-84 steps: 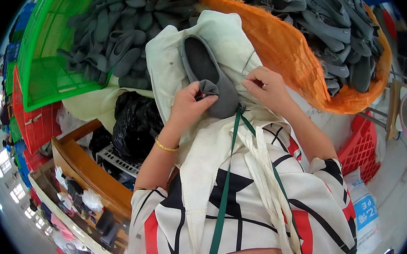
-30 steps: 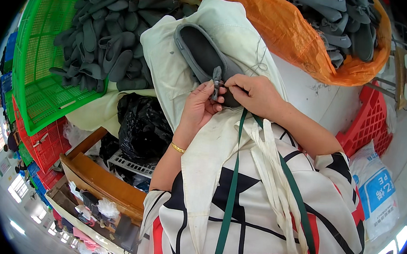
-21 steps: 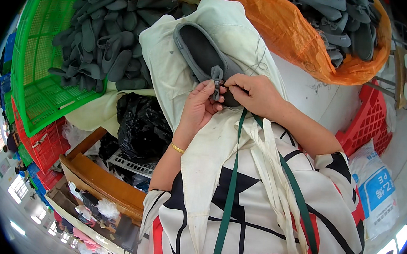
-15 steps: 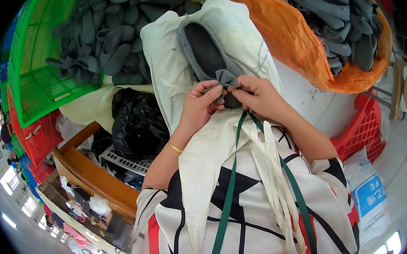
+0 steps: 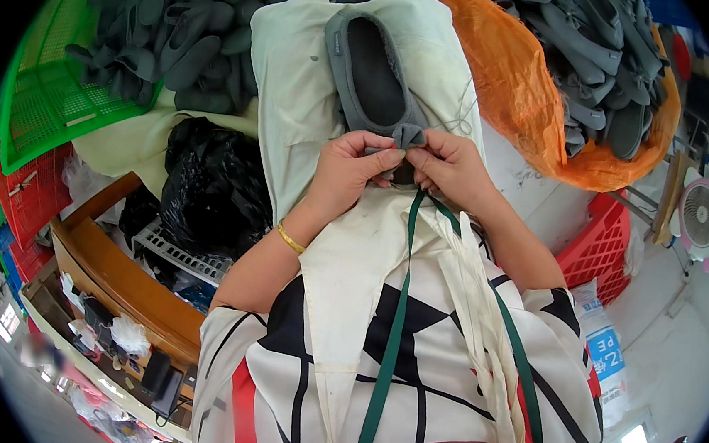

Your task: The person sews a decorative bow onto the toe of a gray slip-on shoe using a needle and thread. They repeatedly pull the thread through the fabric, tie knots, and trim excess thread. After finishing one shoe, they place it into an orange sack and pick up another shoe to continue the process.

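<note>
A grey slipper-like shoe (image 5: 375,69) with a dark insole lies on the pale cloth over my lap, its heel pointing away from me. At its toe end sits a grey fabric bow (image 5: 409,135). My left hand (image 5: 352,165) pinches the bow's left lower side between thumb and forefinger. On the other side, my right hand (image 5: 457,170) grips the bow with thumb and fingertips close together. The fingertips of the two hands nearly meet, hiding the bow's middle and much of the toe. Any thread or needle is too small to make out.
Many grey shoes (image 5: 194,42) fill a green plastic basket (image 5: 37,80) at the far left. More lie in an orange sack (image 5: 519,84) at the far right. A black plastic bag (image 5: 207,185) is left of my lap; a red crate (image 5: 598,249) and a fan (image 5: 703,214) stand right.
The shoe has turned a little more upright and its bow tilts differently. My hands have drawn closer together around the bow. The whole view has shifted slightly.
</note>
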Action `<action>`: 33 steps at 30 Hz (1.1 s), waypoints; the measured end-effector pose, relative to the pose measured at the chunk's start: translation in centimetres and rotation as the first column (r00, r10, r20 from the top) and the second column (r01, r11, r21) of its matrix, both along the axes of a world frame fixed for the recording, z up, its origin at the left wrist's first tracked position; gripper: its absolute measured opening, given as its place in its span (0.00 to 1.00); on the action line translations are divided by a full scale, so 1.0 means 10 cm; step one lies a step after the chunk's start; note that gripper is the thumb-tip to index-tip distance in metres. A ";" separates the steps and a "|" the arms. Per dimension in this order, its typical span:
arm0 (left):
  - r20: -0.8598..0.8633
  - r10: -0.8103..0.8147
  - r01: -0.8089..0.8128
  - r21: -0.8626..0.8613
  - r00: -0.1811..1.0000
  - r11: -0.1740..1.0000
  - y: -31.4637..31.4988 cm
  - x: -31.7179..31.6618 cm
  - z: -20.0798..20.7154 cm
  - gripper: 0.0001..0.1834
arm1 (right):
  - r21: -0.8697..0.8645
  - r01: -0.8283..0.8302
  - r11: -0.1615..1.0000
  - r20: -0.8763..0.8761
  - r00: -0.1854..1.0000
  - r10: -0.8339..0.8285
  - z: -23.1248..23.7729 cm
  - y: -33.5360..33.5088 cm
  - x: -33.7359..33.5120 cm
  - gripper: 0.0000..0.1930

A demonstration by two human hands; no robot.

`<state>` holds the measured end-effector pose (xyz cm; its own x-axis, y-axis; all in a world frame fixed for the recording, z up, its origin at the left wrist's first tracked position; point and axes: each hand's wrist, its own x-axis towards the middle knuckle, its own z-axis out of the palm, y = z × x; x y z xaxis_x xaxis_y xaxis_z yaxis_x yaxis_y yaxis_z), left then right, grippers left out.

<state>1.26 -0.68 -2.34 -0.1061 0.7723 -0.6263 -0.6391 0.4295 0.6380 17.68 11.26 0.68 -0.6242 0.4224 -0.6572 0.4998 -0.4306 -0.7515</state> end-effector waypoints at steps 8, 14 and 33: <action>-0.035 0.040 -0.038 0.055 0.999 0.998 0.00 0.02 0.00 0.11 | 0.002 0.006 1.000 -0.057 0.998 -0.006 0.09 0.01 -0.03 0.13; -0.117 0.003 0.005 0.072 0.993 0.997 0.01 0.03 0.04 0.09 | 0.386 -0.054 0.921 0.042 0.998 0.041 0.01 -0.06 -0.11 0.20; -0.367 0.059 0.008 0.178 0.928 0.984 0.06 0.10 0.15 0.07 | 0.957 -0.159 0.242 0.034 0.891 0.452 0.23 0.29 -0.24 0.09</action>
<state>2.29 -0.09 -0.80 -0.3247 0.8593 -0.3951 -0.3527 0.2776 0.8936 15.30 14.20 2.94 -0.9025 0.3845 0.1939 0.1954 0.7669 -0.6113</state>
